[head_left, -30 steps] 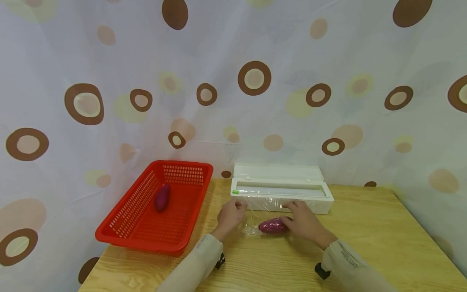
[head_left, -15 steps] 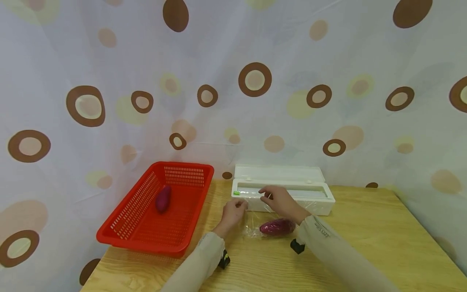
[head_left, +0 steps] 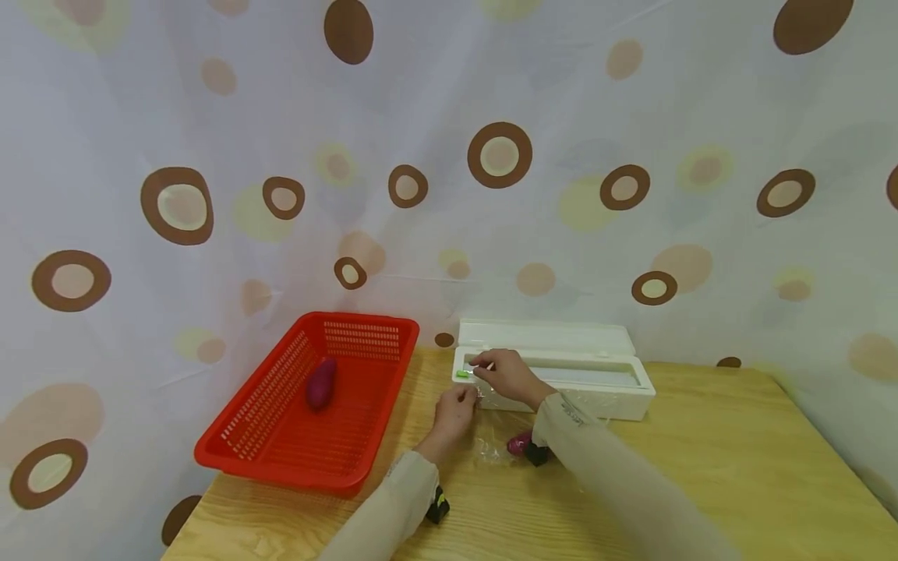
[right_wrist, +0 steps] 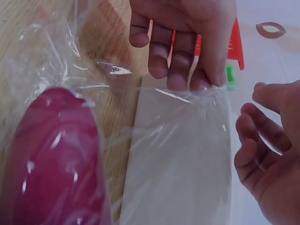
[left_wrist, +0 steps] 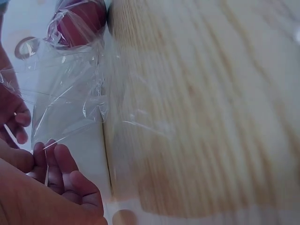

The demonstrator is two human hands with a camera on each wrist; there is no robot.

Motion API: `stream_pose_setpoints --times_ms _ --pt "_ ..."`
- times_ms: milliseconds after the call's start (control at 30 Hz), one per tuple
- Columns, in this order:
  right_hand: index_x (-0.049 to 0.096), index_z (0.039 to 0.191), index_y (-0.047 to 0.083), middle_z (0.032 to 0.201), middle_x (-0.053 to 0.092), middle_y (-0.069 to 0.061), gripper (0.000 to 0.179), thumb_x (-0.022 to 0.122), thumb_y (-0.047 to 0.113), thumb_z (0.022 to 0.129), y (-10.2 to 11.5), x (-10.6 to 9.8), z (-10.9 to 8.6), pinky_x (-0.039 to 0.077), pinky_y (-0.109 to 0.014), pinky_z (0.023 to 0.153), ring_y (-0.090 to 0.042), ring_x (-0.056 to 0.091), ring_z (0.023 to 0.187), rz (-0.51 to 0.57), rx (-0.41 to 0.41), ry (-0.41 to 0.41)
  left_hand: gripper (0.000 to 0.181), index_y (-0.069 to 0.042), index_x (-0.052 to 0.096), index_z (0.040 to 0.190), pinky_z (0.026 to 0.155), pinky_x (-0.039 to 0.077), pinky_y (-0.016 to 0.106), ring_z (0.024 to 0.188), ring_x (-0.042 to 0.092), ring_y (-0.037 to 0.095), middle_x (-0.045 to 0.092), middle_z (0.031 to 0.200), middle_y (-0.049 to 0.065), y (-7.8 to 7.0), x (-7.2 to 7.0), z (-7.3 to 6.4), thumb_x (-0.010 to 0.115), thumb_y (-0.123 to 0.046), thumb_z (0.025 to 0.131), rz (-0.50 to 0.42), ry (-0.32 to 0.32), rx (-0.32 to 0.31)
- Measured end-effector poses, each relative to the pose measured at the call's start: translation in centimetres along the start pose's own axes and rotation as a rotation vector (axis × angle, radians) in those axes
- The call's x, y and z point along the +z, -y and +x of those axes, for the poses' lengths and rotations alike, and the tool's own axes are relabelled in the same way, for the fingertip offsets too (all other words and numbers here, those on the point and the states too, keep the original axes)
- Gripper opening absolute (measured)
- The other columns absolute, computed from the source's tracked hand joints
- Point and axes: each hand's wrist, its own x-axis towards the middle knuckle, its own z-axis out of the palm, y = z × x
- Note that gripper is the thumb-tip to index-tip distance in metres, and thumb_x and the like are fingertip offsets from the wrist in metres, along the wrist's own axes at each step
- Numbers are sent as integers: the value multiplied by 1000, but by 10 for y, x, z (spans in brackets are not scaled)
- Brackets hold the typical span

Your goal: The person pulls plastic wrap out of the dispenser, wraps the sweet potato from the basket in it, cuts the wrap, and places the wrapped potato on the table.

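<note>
My left hand (head_left: 452, 413) pinches the edge of clear cling film (left_wrist: 70, 108) at the front left corner of a white cling film dispenser (head_left: 617, 403). My right hand (head_left: 508, 378) hovers over that end, thumb and fingers apart, close to the green slide cutter (head_left: 463, 374). In the right wrist view, a gap shows between the right hand (right_wrist: 269, 154) and the green cutter (right_wrist: 230, 75). Film stretches from the dispenser over a long, rounded purple vegetable (right_wrist: 58, 154) on the table. My right sleeve hides most of that vegetable (head_left: 517, 444) in the head view.
A red plastic basket (head_left: 281, 477) stands at the left with another purple vegetable (head_left: 321, 384) inside. The dispenser's lid (head_left: 554, 335) is raised at the back. Behind the wooden table (head_left: 715, 460) hangs a patterned curtain (head_left: 561, 93).
My right hand has moved left from beside the wrapped vegetable, over the dispenser, to the green cutter's end. My left hand has stayed at the film's corner.
</note>
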Motion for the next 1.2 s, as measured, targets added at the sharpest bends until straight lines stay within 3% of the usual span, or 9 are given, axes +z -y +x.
stream_pose_setpoints --times_ms 267,433,767,967,1200 --pt "72 102 4 87 68 -4 18 64 15 90 -5 13 14 47 -31 66 -15 58 73 -46 7 7 26 -1 64 74 57 39 25 59 47 10 56 63 2 3 -1 2 55 -16 93 31 11 5" --pt "74 95 5 86 71 -4 14 65 13 90 -7 12 15 48 -28 64 -14 60 72 -31 -38 45 27 1 66 77 56 38 24 59 46 10 57 65 0 5 -2 1 56 -18 94 46 21 11" --pt "73 96 3 83 69 -2 13 66 10 88 -8 6 18 47 -28 64 -13 57 71 -18 -44 121 27 -4 68 77 55 39 24 61 47 11 57 69 -1 5 -5 5 55 -19 95 76 31 -7" --pt "72 100 3 77 64 1 16 66 13 89 -9 6 18 44 -27 56 -11 53 64 26 -27 153 28 -3 68 76 57 39 24 62 47 10 55 66 -2 5 -5 4 55 -19 95 84 25 2" --pt "73 101 6 88 68 -2 18 64 17 91 -8 5 21 47 -28 63 -13 58 72 24 -3 157 33 2 67 78 52 35 23 55 42 10 52 62 0 3 -8 4 52 -20 98 42 62 12"
